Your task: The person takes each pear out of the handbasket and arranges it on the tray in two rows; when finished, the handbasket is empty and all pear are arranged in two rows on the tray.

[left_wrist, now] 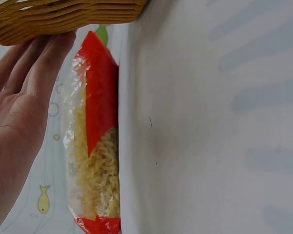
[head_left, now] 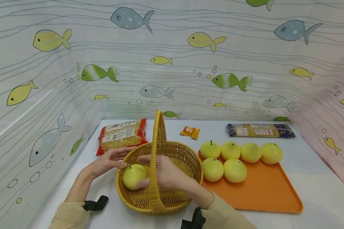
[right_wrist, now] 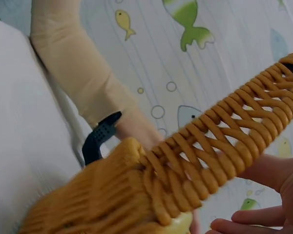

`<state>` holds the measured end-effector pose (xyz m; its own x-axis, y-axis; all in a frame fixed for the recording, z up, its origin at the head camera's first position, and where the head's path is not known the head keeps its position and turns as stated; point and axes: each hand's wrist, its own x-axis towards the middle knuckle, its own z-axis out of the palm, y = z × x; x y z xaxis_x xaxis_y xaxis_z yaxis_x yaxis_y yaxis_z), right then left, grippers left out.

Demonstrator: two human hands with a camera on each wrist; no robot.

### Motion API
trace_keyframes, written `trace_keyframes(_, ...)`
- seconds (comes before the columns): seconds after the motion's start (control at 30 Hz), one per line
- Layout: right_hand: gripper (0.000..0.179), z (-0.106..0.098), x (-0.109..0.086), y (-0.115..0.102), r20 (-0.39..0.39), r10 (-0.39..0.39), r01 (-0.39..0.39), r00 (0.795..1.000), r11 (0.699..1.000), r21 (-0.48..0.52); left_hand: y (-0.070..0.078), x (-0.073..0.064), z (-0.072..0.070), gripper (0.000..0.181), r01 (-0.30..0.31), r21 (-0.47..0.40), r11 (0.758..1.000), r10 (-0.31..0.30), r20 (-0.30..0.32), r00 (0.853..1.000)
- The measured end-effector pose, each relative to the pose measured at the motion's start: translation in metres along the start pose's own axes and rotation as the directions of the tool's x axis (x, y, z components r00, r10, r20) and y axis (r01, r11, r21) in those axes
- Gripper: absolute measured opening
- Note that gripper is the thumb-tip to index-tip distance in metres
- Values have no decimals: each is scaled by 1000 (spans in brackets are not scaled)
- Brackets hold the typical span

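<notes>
A yellow wicker basket [head_left: 195,165] with a tall arched handle [head_left: 154,165] stands on the white table. One yellow-green pear [head_left: 133,178] lies inside, against its left wall. My left hand [head_left: 110,162] rests on the basket's left rim, and the left wrist view shows its fingers [left_wrist: 36,68] straight against the outer wicker. Reaching in from the right behind the handle, my right hand [head_left: 167,173] is beside the pear. Its thumb and fingers are spread apart in the right wrist view, partly hidden by the handle; whether they touch the pear I cannot tell.
On the right, an orange tray [head_left: 263,187] carries several yellow-green pears [head_left: 235,170]. A red-and-clear bag of pasta [head_left: 121,135] lies behind my left hand. Small orange packets [head_left: 190,132] and a long dark-ended noodle pack [head_left: 260,130] lie along the back.
</notes>
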<state>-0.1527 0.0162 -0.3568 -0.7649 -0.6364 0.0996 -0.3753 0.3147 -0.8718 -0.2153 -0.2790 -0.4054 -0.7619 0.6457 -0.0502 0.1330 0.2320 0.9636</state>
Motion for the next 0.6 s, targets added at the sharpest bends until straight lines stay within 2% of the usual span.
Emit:
trace_keyframes(0.2, 70, 10, 2, 3, -8, -34, 34, 999, 999, 27, 1, -1, 0, 60, 1, 15, 1000, -1, -10, 1000)
trace_keyframes(0.33, 72, 15, 3, 10, -10, -27, 27, 1000, 999, 37, 1, -1, 1, 60, 10, 26, 1000, -10, -17, 1000)
trace_keyframes(0.47, 74, 20, 4, 16, -10, -31, 31, 999, 1000, 2, 1, -1, 2, 60, 10, 43, 999, -9, -22, 1000)
trace_keyframes(0.6, 76, 22, 5, 18, -17, -32, 31, 999, 999, -44, 2, -1, 2, 60, 9, 25, 1000, -9, -18, 1000)
